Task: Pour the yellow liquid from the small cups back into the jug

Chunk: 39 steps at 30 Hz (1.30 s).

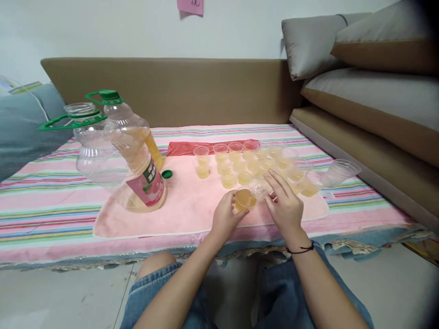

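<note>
Nearby, filled cups (240,162), two jugs (137,160), green cap (167,173)

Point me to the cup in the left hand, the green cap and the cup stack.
Cup (245,199): head view, on its yellow liquid.
Green cap (166,173): head view, on its top, lying on the pink cloth.
Cup stack (339,171): head view, on the tilted clear wall.

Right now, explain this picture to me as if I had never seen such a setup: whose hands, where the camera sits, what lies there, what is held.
There is no machine here, just a person's two bare hands. The single picture comes from a camera worn on their head, looking forward and down. The left hand holds a small clear cup of yellowish liquid. The right hand touches a neighbouring cup. Behind them stand rows of filled cups on a pink cloth, with two big bottles and a green cap on the left.
</note>
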Tool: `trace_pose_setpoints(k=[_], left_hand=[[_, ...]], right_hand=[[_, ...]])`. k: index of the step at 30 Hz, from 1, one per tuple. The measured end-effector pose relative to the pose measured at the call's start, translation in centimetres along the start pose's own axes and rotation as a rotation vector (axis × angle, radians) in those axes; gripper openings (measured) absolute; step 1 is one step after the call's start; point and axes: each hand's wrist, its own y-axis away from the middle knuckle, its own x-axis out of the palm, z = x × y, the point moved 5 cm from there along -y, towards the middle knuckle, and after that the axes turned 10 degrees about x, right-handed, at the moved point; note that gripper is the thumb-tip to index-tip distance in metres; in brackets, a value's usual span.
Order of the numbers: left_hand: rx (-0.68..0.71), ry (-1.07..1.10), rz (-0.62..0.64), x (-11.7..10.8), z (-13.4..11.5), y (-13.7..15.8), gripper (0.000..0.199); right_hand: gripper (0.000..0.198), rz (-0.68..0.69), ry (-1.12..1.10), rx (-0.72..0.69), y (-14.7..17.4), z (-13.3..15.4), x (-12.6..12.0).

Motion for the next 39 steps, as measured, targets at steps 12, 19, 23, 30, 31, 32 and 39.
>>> trace_pose_setpoints(k=[12, 19, 23, 30, 31, 32, 39], left_hand=[[0.004, -0.018, 0.009, 0.0, -0.2, 0.0, 0.048], [-0.002, -0.027, -0.009, 0.0, 0.0, 0.0, 0.048], [-0.004, -0.039, -0.001, 0.0, 0.0, 0.1, 0.047], [-0.006, -0.03, -0.001, 0.0, -0.1, 0.0, 0.047], [-0.004, -0.029, -0.003, 0.1, -0.1, -0.1, 0.047], [-0.001, -0.026, -0.005, 0.1, -0.1, -0.1, 0.047], [0.008, 0.001, -0.014, 0.3, 0.1, 0.0, 0.048]], right_hand=[[0.047, -0.011, -0.016, -0.008, 0.1, -0.1, -0.1], [0.044, 0.034, -0.039, 0.164, 0.5, -1.6, -0.2], [0.046, 0.028, 0.01, 0.167, 0.6, -1.9, -0.3], [0.041, -0.015, -0.036, 0.044, 0.2, -0.9, -0.7], [0.039, -0.018, -0.032, 0.004, 0.0, -0.6, -0.7], [0.039, -0.014, -0.022, -0.038, -0.1, -0.2, -0.7], [0.043, 0.005, -0.041, -0.249, -0.7, 1.5, 0.0]])
